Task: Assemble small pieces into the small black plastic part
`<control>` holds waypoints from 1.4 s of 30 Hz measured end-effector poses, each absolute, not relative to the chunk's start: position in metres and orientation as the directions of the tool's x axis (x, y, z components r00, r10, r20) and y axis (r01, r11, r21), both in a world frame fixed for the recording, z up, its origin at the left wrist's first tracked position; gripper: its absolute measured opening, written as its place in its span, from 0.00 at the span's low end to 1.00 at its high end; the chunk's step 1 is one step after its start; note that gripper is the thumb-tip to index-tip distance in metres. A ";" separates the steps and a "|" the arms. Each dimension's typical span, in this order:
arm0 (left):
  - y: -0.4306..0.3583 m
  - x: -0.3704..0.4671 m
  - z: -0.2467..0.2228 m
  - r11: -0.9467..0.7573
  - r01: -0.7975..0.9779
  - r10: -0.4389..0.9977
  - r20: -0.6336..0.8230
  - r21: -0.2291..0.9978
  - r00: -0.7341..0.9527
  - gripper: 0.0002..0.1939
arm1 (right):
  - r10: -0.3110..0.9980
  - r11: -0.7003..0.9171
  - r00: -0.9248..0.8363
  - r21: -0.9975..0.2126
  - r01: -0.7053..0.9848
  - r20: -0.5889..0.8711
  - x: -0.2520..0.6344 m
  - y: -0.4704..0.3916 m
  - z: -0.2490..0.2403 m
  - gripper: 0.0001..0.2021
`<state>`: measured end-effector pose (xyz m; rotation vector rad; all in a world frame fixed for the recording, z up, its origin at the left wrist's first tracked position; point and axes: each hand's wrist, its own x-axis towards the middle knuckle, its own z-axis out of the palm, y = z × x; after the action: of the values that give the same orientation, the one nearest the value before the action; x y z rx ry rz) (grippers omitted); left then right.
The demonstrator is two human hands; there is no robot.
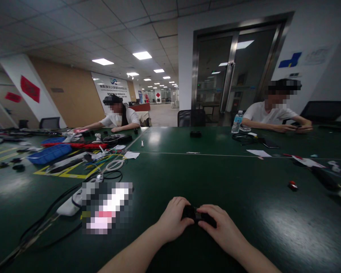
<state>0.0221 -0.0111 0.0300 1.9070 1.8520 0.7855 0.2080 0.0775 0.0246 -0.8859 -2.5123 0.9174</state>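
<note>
A small black object [198,216] lies low over the green table [159,174], near the bottom middle of the view. My left hand [174,218] grips its left end, fingers above and thumb below. On its right end my right hand [220,224] is closed in the same way. Part of the object is covered by my fingers, and its details are too dark to make out. Between the two hands a short middle stretch of it shows.
Left of my hands are a white power strip [69,204], cables and a blurred-out bright screen [110,208]. Farther left stands a blue tray [49,153]. A small red item [292,185] lies right. Two people sit across, a bottle [237,122] by one.
</note>
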 end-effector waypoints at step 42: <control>-0.015 0.020 0.031 -0.145 0.773 0.985 0.167 0.617 0.051 0.23 | 0.666 0.579 -0.737 -0.704 0.411 0.118 0.207 0.077 0.024 0.10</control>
<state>0.0196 -0.0146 0.0305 1.9751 1.7667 0.8030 0.2071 0.0765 0.0243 -0.8720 -2.4421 0.9510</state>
